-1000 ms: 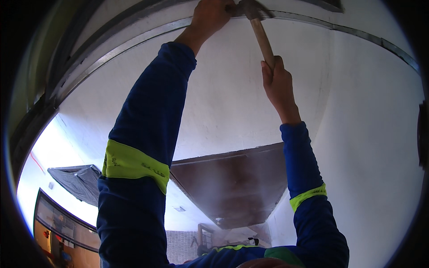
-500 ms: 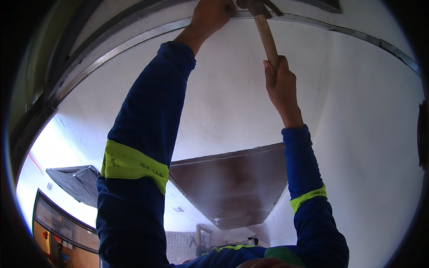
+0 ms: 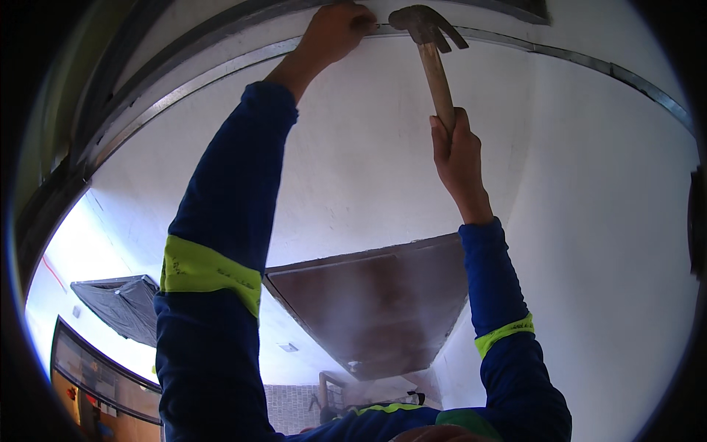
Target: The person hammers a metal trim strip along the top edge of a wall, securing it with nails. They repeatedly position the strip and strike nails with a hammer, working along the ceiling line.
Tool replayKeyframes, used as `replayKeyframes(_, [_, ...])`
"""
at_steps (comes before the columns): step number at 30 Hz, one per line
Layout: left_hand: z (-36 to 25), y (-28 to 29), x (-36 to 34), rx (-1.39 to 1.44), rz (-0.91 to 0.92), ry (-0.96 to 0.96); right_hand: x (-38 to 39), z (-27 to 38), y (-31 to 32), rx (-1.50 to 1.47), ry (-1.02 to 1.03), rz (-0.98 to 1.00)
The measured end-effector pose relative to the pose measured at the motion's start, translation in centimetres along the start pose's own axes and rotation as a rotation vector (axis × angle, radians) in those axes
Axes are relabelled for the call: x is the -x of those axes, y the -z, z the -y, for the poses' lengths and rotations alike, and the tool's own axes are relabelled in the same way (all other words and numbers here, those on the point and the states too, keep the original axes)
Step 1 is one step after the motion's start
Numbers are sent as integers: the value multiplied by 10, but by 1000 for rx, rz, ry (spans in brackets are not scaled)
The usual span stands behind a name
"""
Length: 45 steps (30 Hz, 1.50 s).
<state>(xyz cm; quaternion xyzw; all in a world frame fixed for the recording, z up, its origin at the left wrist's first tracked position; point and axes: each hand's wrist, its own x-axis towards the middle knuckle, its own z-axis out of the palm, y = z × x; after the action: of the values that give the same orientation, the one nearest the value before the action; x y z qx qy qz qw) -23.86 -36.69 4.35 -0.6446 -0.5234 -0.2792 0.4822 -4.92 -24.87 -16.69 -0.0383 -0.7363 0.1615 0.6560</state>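
Note:
My right hand [image 3: 462, 166] is wrapped round the wooden handle of a claw hammer [image 3: 436, 81], held upright with its dark metal head at the top. The head is close to a thin metal strip [image 3: 250, 63] that runs along the white wall, with its claw to the right. Just left of the hammer head, my left hand [image 3: 330, 33] is raised against the strip with its fingers pressed together. A tiny thing shows at those fingertips, too small to name. Both my arms reach up in blue sleeves with yellow-green bands.
Dark metal framing [image 3: 96, 125] curves past the upper left. A large brown panel [image 3: 368, 309] lies behind my arms, between white walls. A grey-black covered thing [image 3: 121, 306] and a dark-framed window [image 3: 103, 372] are at the lower left.
Both my hands sit slightly lower and further left in the picture. More of the hammer head shows at the top, and my grips look the same.

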Motion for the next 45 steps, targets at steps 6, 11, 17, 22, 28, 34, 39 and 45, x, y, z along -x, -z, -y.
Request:
replayKeyframes(6, [4, 17, 38, -329, -24, -107, -6, 13, 0, 7, 35, -41])
replayKeyframes(11, [12, 8, 46, -341, -170, -184, -7, 28, 4, -128, 156, -180])
replayKeyframes(17, [12, 1, 49, -418, -206, -199, -23, 15, -16, 34, 276, -210])
replayKeyframes(22, [10, 2, 47, -418, -224, -200, -10, 7, -13, 75, 20, -39])
replayKeyframes(28, [16, 0, 48, -406, -254, -222, -5, 11, -3, -260, 217, -273])
replayKeyframes(34, [15, -1, 50, -404, -235, -194, -21, -3, -30, 146, 73, -87])
replayKeyframes(39, [11, 1, 48, -406, -205, -144, -4, 6, -21, 30, -5, -88])
replayKeyframes(45, [12, 1, 48, -377, -208, -143, -2, 14, -14, -481, 358, -293])
